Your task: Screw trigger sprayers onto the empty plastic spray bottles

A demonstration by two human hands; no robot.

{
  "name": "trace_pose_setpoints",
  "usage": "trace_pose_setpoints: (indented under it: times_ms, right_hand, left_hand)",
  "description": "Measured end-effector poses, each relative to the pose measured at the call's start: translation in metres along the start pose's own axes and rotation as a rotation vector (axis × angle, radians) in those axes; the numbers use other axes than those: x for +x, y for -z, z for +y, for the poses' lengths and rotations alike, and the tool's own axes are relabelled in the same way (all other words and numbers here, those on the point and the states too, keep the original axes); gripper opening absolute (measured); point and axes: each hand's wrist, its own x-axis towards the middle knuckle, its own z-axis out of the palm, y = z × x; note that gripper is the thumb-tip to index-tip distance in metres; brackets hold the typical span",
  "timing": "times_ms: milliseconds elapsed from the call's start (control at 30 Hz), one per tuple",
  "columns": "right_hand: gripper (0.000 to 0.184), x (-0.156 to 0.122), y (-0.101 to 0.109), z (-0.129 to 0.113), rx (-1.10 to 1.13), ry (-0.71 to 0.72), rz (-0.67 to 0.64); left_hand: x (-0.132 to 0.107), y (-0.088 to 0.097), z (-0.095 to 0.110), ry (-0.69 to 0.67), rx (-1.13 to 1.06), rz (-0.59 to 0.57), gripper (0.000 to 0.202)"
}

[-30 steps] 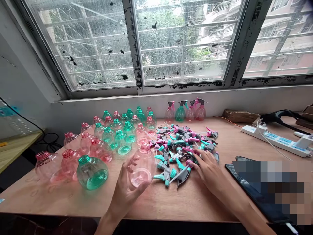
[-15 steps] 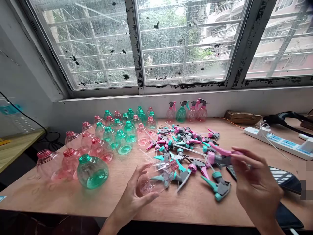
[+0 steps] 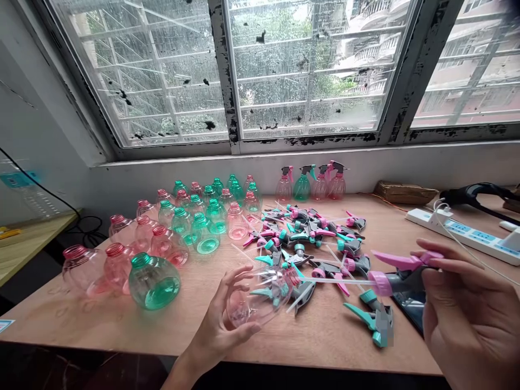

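Observation:
My left hand [image 3: 223, 314] is closed round a clear pink bottle [image 3: 260, 295], tilted with its threaded neck toward the right. In my right hand [image 3: 467, 309] is a grey trigger sprayer [image 3: 406, 279] with a pink trigger and collar. Its thin white tube points left, and the tip is at the bottle's mouth; I cannot tell how far inside it reaches. Below the sprayer lies a grey and teal trigger sprayer [image 3: 377, 319]. Behind both hands spreads a heap of pink, teal and grey trigger sprayers [image 3: 309, 230].
Several open pink and green bottles [image 3: 154, 284] stand at the left. Bottles with sprayers fitted [image 3: 303, 187] line the back wall. A power strip [image 3: 467, 233], a wooden block [image 3: 404, 192] and a dark phone-like device [image 3: 408, 309] lie at the right.
My right hand has moved right and nearer, bringing the sprayer clear of the heap, its tube now lined up with the bottle's neck. The left hand has barely moved.

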Motion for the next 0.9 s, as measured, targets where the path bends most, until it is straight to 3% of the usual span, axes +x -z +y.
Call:
trace_pose_setpoints:
  times_ms: [100, 267, 333, 500, 567, 600, 667, 733, 900]
  right_hand:
    - [0.026, -0.003, 0.002, 0.009, 0.051, -0.139, -0.087]
    - [0.041, -0.022, 0.011, 0.017, 0.115, -0.634, -0.743]
    - [0.039, -0.034, 0.021, 0.021, 0.113, -0.728, -0.844]
    - [0.049, -0.057, 0.054, 0.032, 0.234, -0.952, -0.707]
    - [0.057, -0.058, 0.065, 0.035, 0.336, -1.068, -0.618]
    - [0.061, -0.057, 0.069, 0.036, 0.373, -1.093, -0.560]
    - [0.063, -0.055, 0.073, 0.038, 0.405, -1.074, -0.447]
    - [0.050, -0.053, 0.071, 0.041, 0.392, -1.014, -0.404]
    - [0.027, -0.051, 0.054, 0.052, 0.174, -0.816, -0.485]
  left_hand:
    - [-0.003, 0.001, 0.001, -0.020, -0.030, -0.069, 0.076]
    - [-0.006, 0.003, 0.009, 0.000, -0.014, -0.213, 0.075]
    - [-0.007, -0.001, 0.014, 0.021, -0.037, -0.250, 0.073]
    - [-0.011, -0.026, 0.024, 0.150, -0.226, -0.447, 0.071]
    - [-0.012, -0.038, 0.023, 0.138, -0.195, -0.511, 0.075]
    - [-0.012, -0.043, 0.022, 0.120, -0.109, -0.484, 0.078]
    - [-0.011, -0.051, 0.019, 0.109, 0.044, -0.403, 0.096]
    - [-0.009, -0.055, 0.017, 0.131, 0.111, -0.360, 0.102]
    - [-0.002, -0.055, 0.016, 0.109, 0.191, -0.348, 0.093]
